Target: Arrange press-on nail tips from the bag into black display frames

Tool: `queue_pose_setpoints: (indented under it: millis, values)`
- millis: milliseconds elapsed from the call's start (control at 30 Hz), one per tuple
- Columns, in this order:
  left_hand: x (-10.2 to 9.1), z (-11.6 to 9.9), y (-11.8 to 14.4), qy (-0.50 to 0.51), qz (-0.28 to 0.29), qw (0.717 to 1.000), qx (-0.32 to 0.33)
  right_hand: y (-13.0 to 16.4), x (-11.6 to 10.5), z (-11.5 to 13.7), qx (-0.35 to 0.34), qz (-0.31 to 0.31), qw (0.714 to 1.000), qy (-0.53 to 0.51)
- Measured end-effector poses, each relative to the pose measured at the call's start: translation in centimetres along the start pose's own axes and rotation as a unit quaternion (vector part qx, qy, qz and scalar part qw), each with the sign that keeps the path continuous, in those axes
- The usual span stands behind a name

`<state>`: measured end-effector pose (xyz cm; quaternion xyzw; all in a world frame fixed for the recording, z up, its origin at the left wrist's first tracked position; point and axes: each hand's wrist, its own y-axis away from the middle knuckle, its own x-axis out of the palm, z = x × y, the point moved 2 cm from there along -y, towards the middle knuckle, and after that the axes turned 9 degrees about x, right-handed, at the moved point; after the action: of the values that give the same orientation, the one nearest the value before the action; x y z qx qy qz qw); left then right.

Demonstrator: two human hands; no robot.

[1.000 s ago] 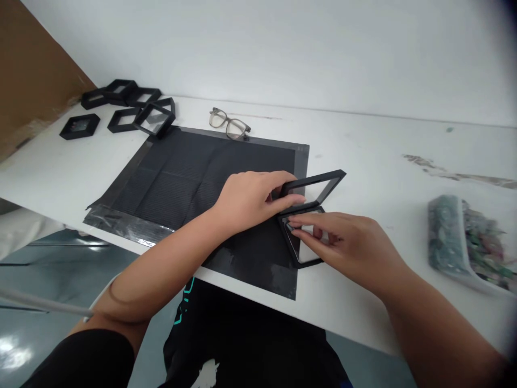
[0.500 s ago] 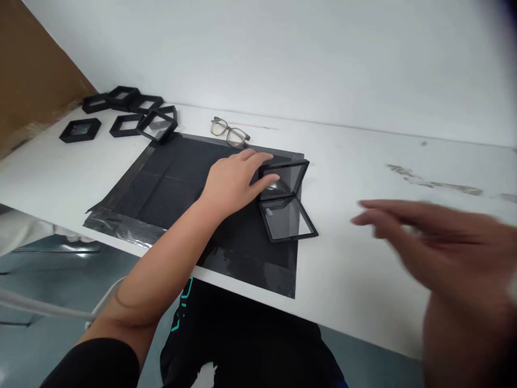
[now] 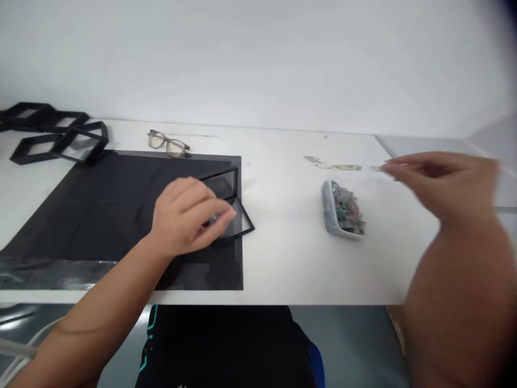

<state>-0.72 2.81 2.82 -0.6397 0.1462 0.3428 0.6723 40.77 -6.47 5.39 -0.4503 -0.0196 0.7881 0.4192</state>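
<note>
A hinged black display frame [image 3: 243, 214] with clear film panels lies opened out at the right edge of a black mat [image 3: 121, 215]. My left hand [image 3: 188, 215] is over it and covers its left part. The thumb and forefinger tips meet above the lower panel; whether anything is between them cannot be seen. Off to the right, my right hand [image 3: 440, 183] is raised over the white table, fingertips pinched together and partly blurred. What they hold, if anything, is hidden. Closest to it is a clear plastic tub [image 3: 330, 213] filled with small grey, green and pinkish bits.
Several more black frames [image 3: 34, 148] lie in a cluster at the back left. Eyeglasses [image 3: 167, 144] rest behind the mat. Worn marks [image 3: 335, 164] show on the white table [image 3: 283, 258], which meets a wall at the back.
The view has swung right, bringing the tub into sight. My left hand has shifted from the raised upper panel to the lower one, its fingers curling in. My right hand has moved farther away from me.
</note>
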Motion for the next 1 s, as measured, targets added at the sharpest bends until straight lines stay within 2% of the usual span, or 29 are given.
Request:
queue_pose_setpoints:
  millis: [33, 67, 133, 200, 300, 433, 600, 733, 1000]
  values:
    - [0.4, -0.5, 0.0, 0.022, 0.024, 0.999, 0.038, 0.0, 0.5, -0.4, 0.015, 0.057, 0.998, -0.015]
    - [0.7, -1.0, -0.1, 0.052, 0.052, 0.994, 0.076, 0.1, 1.1, -0.7, 0.019, 0.068, 0.997, -0.030]
    - [1.5, -1.6, 0.0, 0.095, 0.099, 0.985, 0.104, 0.5, 2.2, -1.2, 0.021, 0.081, 0.995, -0.059]
    - [2.0, -1.5, 0.1, 0.110, 0.151, 0.979, 0.076, 0.9, 3.2, -1.6, 0.023, 0.078, 0.994, -0.078]
    - [2.4, -0.6, 0.8, 0.088, 0.240, 0.967, -0.006, 1.4, 4.0, -2.0, 0.024, 0.089, 0.992, -0.085]
    - [2.2, 0.8, 2.2, 0.038, 0.303, 0.947, -0.101, 1.6, 4.3, -2.2, 0.022, 0.119, 0.990, -0.072]
    - [2.3, 1.2, 3.0, 0.075, 0.337, 0.927, -0.146, 1.7, 4.0, -2.1, 0.024, 0.094, 0.994, -0.059]
    - [2.5, 1.3, 3.0, 0.096, 0.323, 0.926, -0.171, 1.7, 3.6, -2.1, 0.024, 0.057, 0.996, -0.057]
    - [2.5, 1.2, 2.9, 0.140, 0.296, 0.933, -0.149, 1.6, 3.4, -2.3, 0.026, 0.042, 0.997, -0.052]
